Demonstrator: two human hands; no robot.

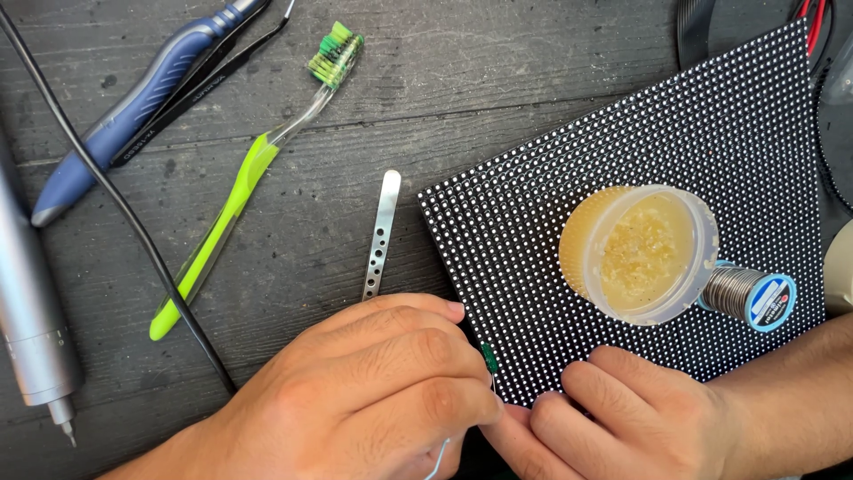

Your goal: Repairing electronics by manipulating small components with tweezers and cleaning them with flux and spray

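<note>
My left hand (373,391) is closed around silver tweezers (382,233), whose perforated handle sticks up past my knuckles. A small green piece (489,357) shows at the tweezers' tip, just off the lower left edge of a black dotted panel (711,142). My right hand (622,413) rests on the panel's lower edge, fingers curled and pressing it. A thin pale wire (437,462) hangs below my left hand. On the panel sit a round clear tub of yellowish paste (641,253) and a spool of solder wire (746,298).
A green toothbrush (240,187) lies on the dark wooden table (293,276). At the top left lie a blue-handled tool (133,107) and black tweezers (209,76); a black cable (133,231) runs diagonally. A grey metal tool (31,329) lies along the left edge.
</note>
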